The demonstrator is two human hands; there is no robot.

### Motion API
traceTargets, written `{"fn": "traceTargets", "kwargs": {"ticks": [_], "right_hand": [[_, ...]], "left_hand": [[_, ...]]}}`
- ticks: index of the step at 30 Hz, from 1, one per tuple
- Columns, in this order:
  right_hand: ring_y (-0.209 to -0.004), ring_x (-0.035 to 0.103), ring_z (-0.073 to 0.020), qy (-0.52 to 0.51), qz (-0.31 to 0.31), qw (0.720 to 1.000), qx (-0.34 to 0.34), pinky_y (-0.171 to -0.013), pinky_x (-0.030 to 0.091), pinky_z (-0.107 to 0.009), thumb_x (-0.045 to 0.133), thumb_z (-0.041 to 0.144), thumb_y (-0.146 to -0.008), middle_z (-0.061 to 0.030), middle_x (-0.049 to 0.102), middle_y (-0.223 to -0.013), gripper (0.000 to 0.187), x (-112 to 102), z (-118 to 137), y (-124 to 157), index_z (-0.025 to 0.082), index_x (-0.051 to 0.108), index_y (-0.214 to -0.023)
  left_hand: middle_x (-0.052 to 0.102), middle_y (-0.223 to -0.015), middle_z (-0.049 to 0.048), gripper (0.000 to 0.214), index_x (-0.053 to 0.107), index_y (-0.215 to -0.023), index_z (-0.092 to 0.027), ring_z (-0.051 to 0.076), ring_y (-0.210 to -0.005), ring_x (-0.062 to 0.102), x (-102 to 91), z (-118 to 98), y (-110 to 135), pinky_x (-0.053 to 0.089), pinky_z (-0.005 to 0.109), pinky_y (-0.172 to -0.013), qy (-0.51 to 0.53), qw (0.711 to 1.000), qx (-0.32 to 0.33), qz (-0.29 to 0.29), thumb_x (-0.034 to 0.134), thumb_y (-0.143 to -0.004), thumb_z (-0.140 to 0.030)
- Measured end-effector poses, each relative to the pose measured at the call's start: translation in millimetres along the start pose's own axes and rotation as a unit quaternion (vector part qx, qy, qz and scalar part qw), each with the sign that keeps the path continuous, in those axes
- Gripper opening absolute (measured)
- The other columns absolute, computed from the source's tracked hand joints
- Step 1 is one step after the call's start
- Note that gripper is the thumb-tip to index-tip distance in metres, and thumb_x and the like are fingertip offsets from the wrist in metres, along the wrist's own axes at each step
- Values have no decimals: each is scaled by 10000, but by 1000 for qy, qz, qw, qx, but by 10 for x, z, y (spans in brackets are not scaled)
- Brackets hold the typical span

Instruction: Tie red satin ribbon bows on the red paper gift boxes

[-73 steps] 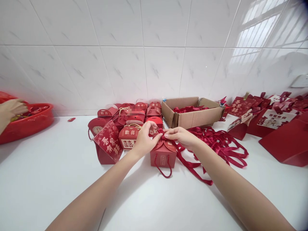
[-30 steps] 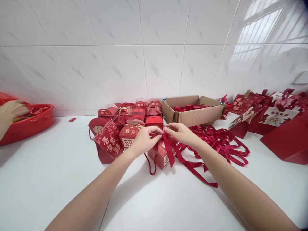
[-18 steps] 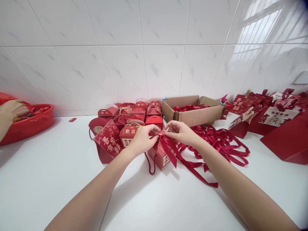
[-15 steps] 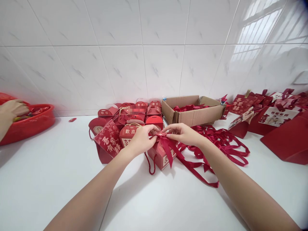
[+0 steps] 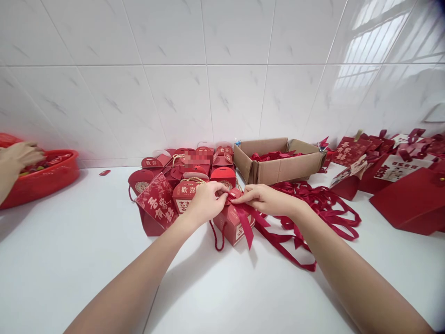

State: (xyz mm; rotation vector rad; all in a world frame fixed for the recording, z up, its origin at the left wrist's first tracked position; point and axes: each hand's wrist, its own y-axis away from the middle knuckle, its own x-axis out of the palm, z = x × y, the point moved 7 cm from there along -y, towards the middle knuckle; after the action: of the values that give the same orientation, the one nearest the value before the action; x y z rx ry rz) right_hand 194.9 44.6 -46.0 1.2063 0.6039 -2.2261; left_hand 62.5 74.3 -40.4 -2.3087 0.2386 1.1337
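A small red gift box [image 5: 232, 224] with a cord handle stands on the white counter [image 5: 104, 260], turned corner-on to me. Over its top my left hand [image 5: 205, 202] and my right hand [image 5: 261, 199] both pinch a dark red ribbon [image 5: 244, 218]. Its tails hang down the box's front. The fingertips of the two hands almost meet at the knot.
Several finished red boxes [image 5: 189, 174] cluster behind by the tiled wall. A cardboard carton [image 5: 278, 169] holds ribbons, and loose ribbons [image 5: 320, 206] lie at the right. Red paper bags [image 5: 406, 199] stand far right. Another person's hand [image 5: 17, 157] rests at a red basin [image 5: 41, 178].
The box has been turned corner-on and the ribbon's tails now hang down its front. My hands have stayed at the knot, shifting slightly. The far-left hand moved a little.
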Motion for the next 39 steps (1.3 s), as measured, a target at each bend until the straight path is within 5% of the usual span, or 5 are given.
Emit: {"fn": "traceTargets", "kwargs": {"ticks": [5, 10, 15, 30, 39], "right_hand": [[-790, 537, -137, 6, -2, 1000, -3, -725, 456, -270, 364, 33, -819, -43, 546, -897, 510, -27, 33, 25, 282, 641, -1166], [-830, 559, -135, -66, -67, 995, -17, -761, 455, -275, 419, 118, -858, -34, 601, -947, 296, -110, 58, 39, 212, 640, -1030], [-725, 541, -128, -76, -93, 993, 1, -674, 451, -271, 439, 198, -878, -23, 624, -897, 180, -128, 31, 33, 193, 546, -1022], [-761, 514, -122, -10, -68, 998, 1, -690, 434, -247, 346, 3, -800, -22, 505, -823, 480, -89, 1, 0, 247, 673, -1053], [-820, 552, -147, -89, -133, 987, 0, -744, 442, -283, 440, 195, -866, -34, 625, -974, 158, -146, -26, 9, 199, 547, -982]], "left_hand": [[653, -836, 23, 121, 618, -777, -185, 171, -792, 594, 37, -22, -2, 450, 281, -709, 69, 998, 2, 13, 498, -763, -194], [545, -749, -4, 141, 523, -735, -182, 139, -693, 529, 135, -37, 28, 424, 257, -623, 173, 979, -37, 97, 497, -806, -302], [473, -715, -3, 324, 443, -632, -181, 139, -666, 470, 160, -81, 34, 393, 278, -625, 126, 986, -22, 109, 423, -863, -407], [477, -800, 20, 248, 439, -672, -188, 176, -776, 474, 148, 44, 18, 386, 327, -744, -1, 999, -19, 51, 413, -859, -349], [438, -623, -44, 357, 398, -662, -185, 89, -534, 416, 303, 82, 35, 352, 217, -506, 289, 952, -91, 39, 584, -763, -472]]}}
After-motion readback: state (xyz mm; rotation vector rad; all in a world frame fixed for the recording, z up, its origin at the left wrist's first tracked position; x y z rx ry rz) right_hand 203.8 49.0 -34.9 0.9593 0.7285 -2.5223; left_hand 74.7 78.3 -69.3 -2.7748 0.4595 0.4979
